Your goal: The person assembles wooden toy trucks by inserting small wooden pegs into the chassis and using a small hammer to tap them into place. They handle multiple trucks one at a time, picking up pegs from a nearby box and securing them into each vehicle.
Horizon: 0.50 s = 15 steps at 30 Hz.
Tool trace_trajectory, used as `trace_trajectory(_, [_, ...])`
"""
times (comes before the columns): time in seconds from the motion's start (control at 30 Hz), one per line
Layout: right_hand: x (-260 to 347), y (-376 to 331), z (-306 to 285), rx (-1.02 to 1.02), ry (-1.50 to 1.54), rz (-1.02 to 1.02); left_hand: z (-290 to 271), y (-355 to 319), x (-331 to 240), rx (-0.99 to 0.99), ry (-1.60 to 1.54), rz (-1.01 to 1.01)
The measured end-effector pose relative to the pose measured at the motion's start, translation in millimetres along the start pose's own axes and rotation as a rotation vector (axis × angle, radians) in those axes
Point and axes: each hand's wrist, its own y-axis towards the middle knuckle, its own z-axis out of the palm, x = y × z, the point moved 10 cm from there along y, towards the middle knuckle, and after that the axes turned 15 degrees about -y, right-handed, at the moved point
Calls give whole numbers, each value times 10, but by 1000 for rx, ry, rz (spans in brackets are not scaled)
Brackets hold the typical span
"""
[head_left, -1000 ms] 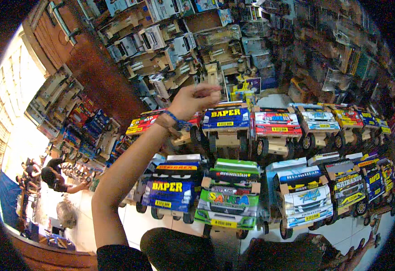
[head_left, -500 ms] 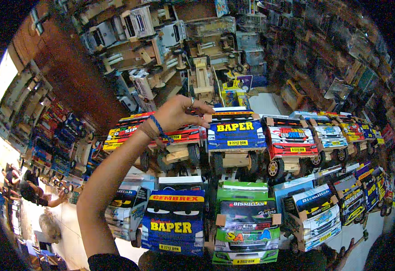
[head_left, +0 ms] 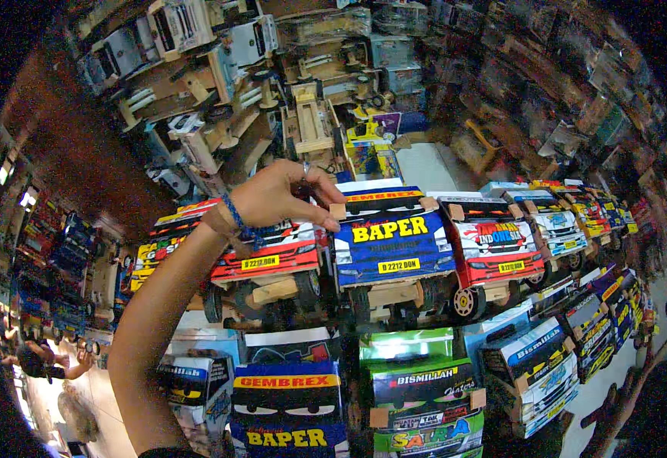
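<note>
My left hand (head_left: 291, 202), with a ring and a woven blue wristband, reaches in from the lower left. Its fingers and thumb are closed on the upper left corner of a blue wooden toy truck (head_left: 394, 248), beside a small wooden side tab. That truck stands on wheels in the upper row, its front facing me. Just left of it, partly behind my wrist, is a red and white toy truck (head_left: 276, 256). To its right stands another red and white toy truck (head_left: 497, 244). My right hand does not show.
Below are a blue toy truck (head_left: 287, 408), a green toy truck (head_left: 425, 412) and a white-blue toy truck (head_left: 532, 374). Unpainted wooden truck bodies (head_left: 310, 126) lie at the back. Another person (head_left: 47, 359) is at far left. A dark shape at lower right is unclear.
The view has shifted, and the upper row looks a little closer and lower. My left hand stays at the blue truck's upper left corner.
</note>
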Motion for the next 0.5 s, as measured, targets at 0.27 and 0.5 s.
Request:
trace_trajectory(0.27, [596,259,664,308,258,-61,-12,-5,36,-30,-22,-27])
trace_trajectory(0.5, [2225,-295,1715,702,274,-247,-15,13,15,-15,0,24])
